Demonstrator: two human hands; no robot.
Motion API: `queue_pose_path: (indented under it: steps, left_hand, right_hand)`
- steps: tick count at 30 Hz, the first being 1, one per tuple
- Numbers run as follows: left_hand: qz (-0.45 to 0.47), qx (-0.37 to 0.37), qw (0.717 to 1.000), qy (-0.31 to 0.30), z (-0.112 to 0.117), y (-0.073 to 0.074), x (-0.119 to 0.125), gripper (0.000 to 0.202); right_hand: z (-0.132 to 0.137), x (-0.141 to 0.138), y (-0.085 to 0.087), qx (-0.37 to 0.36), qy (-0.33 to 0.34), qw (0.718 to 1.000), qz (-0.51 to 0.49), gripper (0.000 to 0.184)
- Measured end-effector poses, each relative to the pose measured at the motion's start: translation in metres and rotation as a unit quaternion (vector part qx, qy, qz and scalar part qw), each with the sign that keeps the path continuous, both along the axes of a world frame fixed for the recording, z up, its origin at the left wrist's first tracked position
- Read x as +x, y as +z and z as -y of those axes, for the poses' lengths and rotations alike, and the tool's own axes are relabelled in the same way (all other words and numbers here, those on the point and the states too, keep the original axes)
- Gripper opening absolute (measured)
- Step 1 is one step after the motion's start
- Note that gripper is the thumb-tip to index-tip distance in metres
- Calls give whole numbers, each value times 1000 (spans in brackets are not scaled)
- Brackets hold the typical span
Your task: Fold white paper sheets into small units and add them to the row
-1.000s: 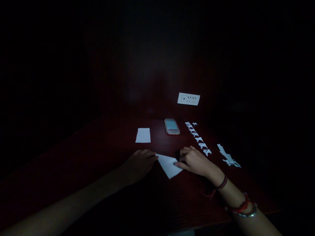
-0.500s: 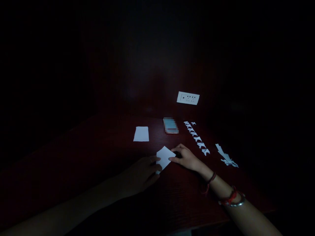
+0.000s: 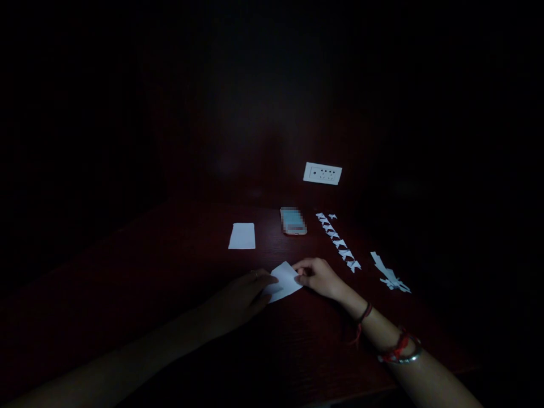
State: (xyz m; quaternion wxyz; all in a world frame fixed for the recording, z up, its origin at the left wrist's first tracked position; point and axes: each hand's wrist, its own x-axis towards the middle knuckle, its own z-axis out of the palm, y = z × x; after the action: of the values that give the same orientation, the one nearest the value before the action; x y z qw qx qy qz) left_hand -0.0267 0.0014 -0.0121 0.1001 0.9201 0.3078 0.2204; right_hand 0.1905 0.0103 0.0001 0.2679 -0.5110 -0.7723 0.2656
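Note:
A small piece of white paper [image 3: 285,279] is held between both hands just above the dark red table. My left hand [image 3: 254,292], in deep shadow and wearing a ring, grips its left side with the fingers lying over the paper. At the right corner, my right hand [image 3: 318,276] pinches the sheet between thumb and fingers. Red threads and a silver bangle circle the right wrist and forearm. Beyond the hands, to the left, a square white sheet [image 3: 242,236] lies flat.
A phone-like object with a blurred screen [image 3: 293,221] lies near the wall. Right of it runs a row of folded paper pieces [image 3: 334,237], with paper strips [image 3: 391,275] piled farther right. A white socket panel [image 3: 322,173] is on the wall. Surroundings are very dark.
The paper has turned between my hands and its outline differs, with the left fingers now farther over it. My right hand has shifted slightly. The whole view has moved a little.

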Motion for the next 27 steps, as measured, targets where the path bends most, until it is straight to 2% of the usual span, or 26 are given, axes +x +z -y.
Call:
queue_pose_path:
  steps: [3, 6, 8, 10, 13, 21, 24, 27]
  left_hand:
    - [28, 3, 999, 28, -2, 4, 0, 40]
    - [3, 43, 998, 44, -7, 3, -3, 53]
    - [-35, 89, 995, 37, -12, -1, -6, 52]
    - [-78, 111, 991, 20, -16, -6, -9, 43]
    - [-119, 94, 988, 13, -17, -9, -11, 34]
    - [-114, 113, 987, 25, -10, -7, -7, 28]
    - [-100, 107, 989, 24, -13, -12, -7, 32]
    - [-77, 105, 991, 30, -16, -17, -7, 46]
  right_hand:
    - [2, 1, 1, 85, 23, 995, 51, 24]
    - [2, 3, -1, 113, 44, 991, 64, 24]
    - [2, 3, -2, 128, 56, 988, 66, 24]
    - [2, 4, -2, 145, 71, 985, 67, 23]
    - [3, 5, -1, 159, 97, 980, 65, 24]
    - [7, 7, 5, 181, 168, 962, 113, 30]
    - [9, 7, 6, 190, 185, 954, 142, 32]
    - [11, 7, 8, 190, 201, 948, 157, 33]
